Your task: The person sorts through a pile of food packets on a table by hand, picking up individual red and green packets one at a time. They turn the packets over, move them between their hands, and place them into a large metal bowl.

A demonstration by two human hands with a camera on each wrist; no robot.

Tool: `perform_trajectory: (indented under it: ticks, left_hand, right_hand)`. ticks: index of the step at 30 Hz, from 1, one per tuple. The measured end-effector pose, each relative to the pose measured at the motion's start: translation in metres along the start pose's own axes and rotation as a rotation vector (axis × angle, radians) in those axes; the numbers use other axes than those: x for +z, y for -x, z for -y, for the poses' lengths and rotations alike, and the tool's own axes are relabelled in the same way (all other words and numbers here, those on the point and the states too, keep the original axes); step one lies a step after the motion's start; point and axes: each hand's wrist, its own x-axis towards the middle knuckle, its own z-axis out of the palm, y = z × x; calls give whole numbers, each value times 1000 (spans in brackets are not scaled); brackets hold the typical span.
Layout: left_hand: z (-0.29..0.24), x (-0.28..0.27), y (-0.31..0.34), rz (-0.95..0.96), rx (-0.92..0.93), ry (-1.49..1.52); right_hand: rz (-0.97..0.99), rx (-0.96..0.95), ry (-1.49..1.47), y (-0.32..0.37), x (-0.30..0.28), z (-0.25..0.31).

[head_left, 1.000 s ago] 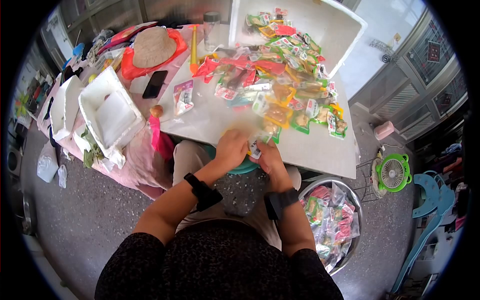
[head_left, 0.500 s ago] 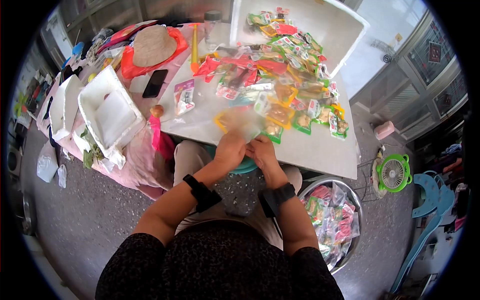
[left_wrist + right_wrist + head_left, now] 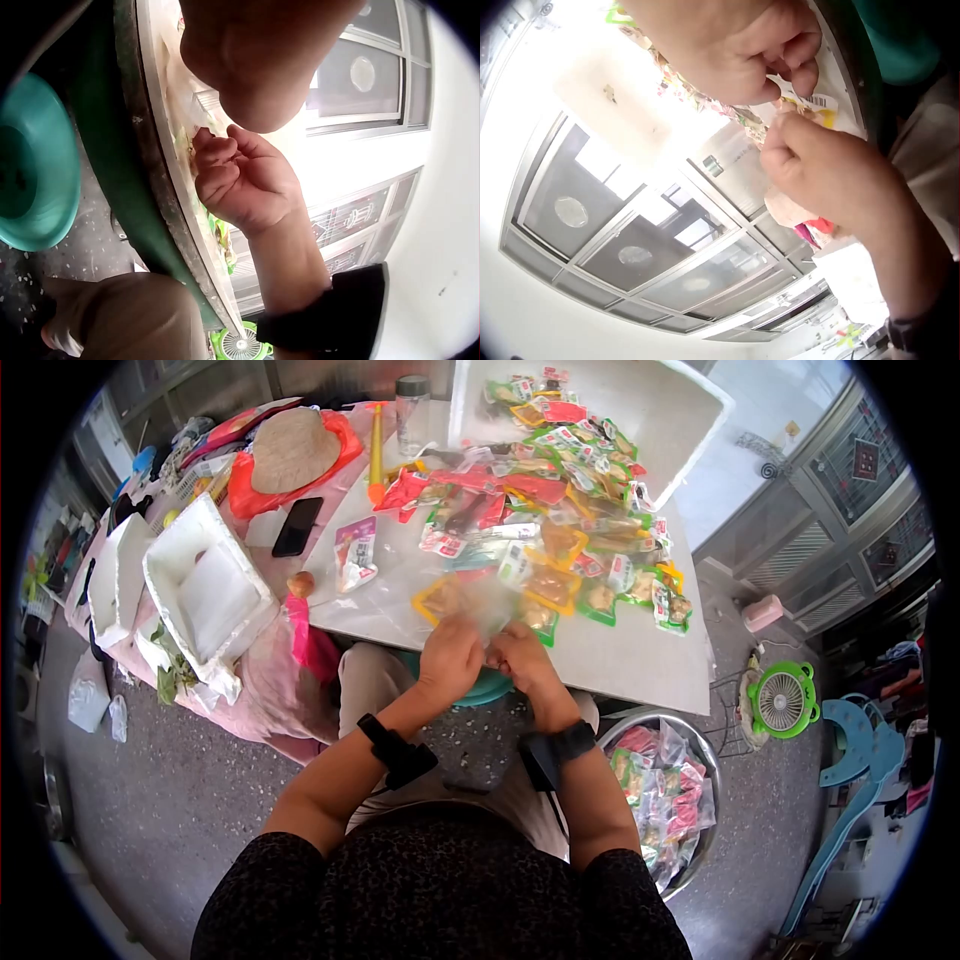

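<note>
At the table's near edge, my left hand [image 3: 452, 655] and right hand [image 3: 523, 658] are close together with curled fingers. Between them they pinch a plastic packet [image 3: 826, 116], which shows a barcode and a yellow patch in the right wrist view. Much of it is hidden by the fingers. Hazy clear plastic [image 3: 488, 605] rises just beyond the fingertips. A yellow-edged food packet [image 3: 435, 600] lies right past the left hand. More food packets [image 3: 550, 582] are heaped across the table [image 3: 620, 670].
A white foam box [image 3: 680, 420] stands behind the heap. Below the table edge is a teal basin [image 3: 45, 165]. A metal bowl of bagged packets [image 3: 712, 760] sits on the floor at right. Left of the heap are a phone [image 3: 298, 527], a foam box [image 3: 205, 585] and a hat [image 3: 293, 452].
The right hand has curled in toward the left, covering the barcode label that showed between them in the head view earlier. The yellow-edged packet beyond the left hand has come into sight.
</note>
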Motion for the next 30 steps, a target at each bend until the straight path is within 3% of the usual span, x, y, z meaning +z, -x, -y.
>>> perform_trajectory:
  ticks: [2, 5, 8, 11, 14, 20, 23, 26, 29, 30]
  left_hand:
    - [4, 4, 3, 21, 6, 4]
    - [7, 6, 6, 8, 24, -4]
    - [8, 4, 7, -25, 83, -57]
    - [1, -3, 8, 20, 122, -61]
    - [3, 2, 13, 37, 48, -1]
    - [13, 7, 11, 45, 25, 4]
    - [19, 12, 12, 59, 17, 18]
    - [22, 19, 12, -13, 63, 34]
    - [22, 22, 10, -54, 90, 40]
    - [22, 22, 10, -53, 88, 38]
  right_hand:
    - [-8, -18, 7, -1, 2, -2]
    - [-309, -790, 929, -14, -2, -29]
    - [-235, -978, 981, 3, 10, -14]
    - [-9, -198, 299, 5, 6, -9]
    - [-111, -3, -195, -6, 11, -11]
    - [-143, -165, -177, -2, 25, -7]
    - [-217, -289, 442, -6, -6, 11]
    - [-425, -925, 985, -35, -38, 23]
    - [-484, -710, 1277, -83, -53, 14]
    - [-483, -729, 1300, -82, -47, 19]
